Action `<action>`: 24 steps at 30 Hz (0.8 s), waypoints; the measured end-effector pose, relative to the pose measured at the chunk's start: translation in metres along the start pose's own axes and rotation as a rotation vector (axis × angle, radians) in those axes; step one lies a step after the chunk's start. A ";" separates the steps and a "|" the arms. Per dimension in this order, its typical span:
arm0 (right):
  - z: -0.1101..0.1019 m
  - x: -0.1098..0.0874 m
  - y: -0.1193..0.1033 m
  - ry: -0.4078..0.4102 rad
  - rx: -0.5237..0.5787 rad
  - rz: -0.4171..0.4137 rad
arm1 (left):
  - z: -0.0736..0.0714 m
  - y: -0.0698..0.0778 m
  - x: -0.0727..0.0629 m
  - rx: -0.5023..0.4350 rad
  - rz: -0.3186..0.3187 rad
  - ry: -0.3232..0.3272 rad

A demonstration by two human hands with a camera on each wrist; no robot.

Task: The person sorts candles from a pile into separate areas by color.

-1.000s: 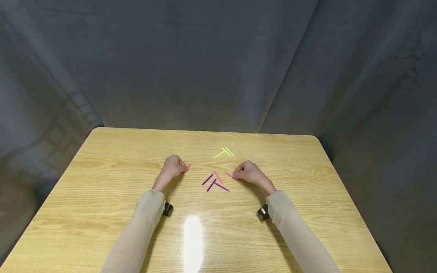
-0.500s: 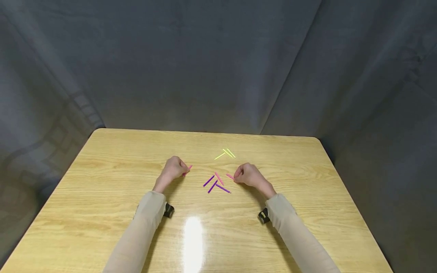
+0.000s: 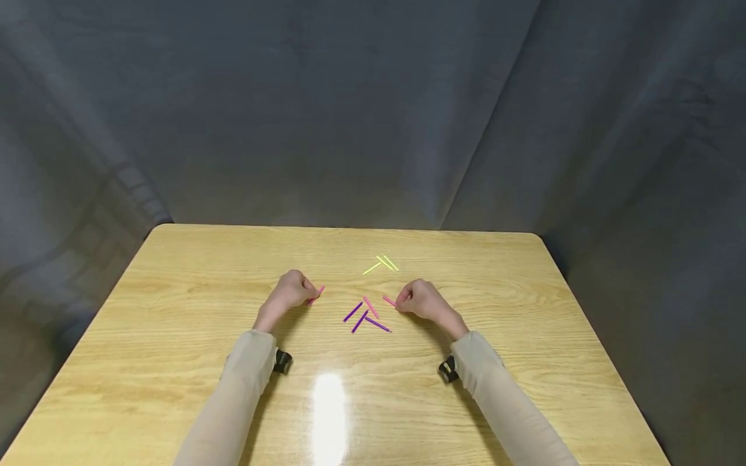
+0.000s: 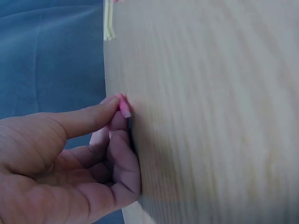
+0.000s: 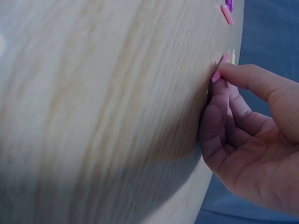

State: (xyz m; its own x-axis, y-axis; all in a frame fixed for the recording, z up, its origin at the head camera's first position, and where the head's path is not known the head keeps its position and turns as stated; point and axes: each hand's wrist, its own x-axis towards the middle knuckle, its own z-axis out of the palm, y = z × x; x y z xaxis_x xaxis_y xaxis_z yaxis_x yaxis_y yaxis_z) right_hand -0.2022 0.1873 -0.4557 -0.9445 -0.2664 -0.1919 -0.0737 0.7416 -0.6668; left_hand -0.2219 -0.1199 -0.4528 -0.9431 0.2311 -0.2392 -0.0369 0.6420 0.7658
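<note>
In the head view my left hand [image 3: 289, 289] pinches a thin pink stick [image 3: 321, 289] between thumb and forefinger, low over the table. The left wrist view shows the end of that pink stick [image 4: 124, 107] poking past the fingertips, the other fingers curled beneath. To the right, my right hand [image 3: 423, 300] pinches another pink stick [image 3: 389, 300], its far end pointing left toward the loose sticks. Up close, the right hand's pink stick [image 5: 216, 76] sits between thumb and forefinger. A third pink stick [image 3: 371, 307] lies between the hands.
Purple sticks [image 3: 377, 324] lie loosely in front of the loose pink one. Farther back, yellow sticks [image 3: 372, 268] touch or nearly touch each other. The wooden table [image 3: 192, 291] ends at a dark grey curtain [image 3: 326, 129] behind and on both sides.
The near end of the right pink stick, visible past the fingers a second ago, is now hidden by the hand. Both hands have otherwise barely moved; the head view has shifted slightly.
</note>
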 end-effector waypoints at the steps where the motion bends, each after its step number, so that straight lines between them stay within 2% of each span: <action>1: 0.000 0.000 0.000 -0.003 0.002 0.001 | -0.001 0.000 -0.001 0.003 -0.002 -0.007; 9: 0.001 0.004 0.002 -0.017 0.063 0.009 | -0.003 -0.004 -0.003 0.035 -0.044 0.010; 13: 0.001 0.005 0.001 0.000 0.075 0.019 | -0.003 -0.002 -0.004 0.029 -0.043 0.006; 24: 0.010 0.018 -0.008 0.029 0.040 -0.066 | -0.002 -0.002 -0.007 0.047 -0.034 0.026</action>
State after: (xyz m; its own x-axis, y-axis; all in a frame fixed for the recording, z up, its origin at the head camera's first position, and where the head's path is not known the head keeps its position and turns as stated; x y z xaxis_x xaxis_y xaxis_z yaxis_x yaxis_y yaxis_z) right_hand -0.2155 0.1703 -0.4614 -0.9471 -0.2951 -0.1259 -0.1237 0.6979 -0.7055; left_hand -0.2159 -0.1246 -0.4515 -0.9497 0.1903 -0.2485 -0.0537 0.6830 0.7284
